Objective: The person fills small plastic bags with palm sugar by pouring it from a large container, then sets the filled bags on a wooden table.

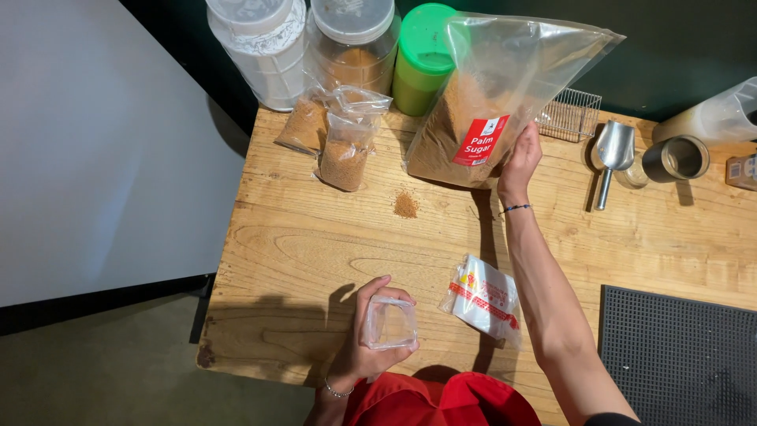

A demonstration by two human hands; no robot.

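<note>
Upright, sugar bag (mouth skyward)

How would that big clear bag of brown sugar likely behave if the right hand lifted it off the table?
The big bag would probably feel heavy: brown granules fill its lower half. Its thin clear plastic looks floppy, so the empty top would likely sag. It may spill if tipped, since its top looks open and a small pile of sugar already lies on the table. The right hand steadies its side.

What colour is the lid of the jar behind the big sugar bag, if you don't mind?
Green, on a lighter green jar, seen clearly in the head view.
</note>
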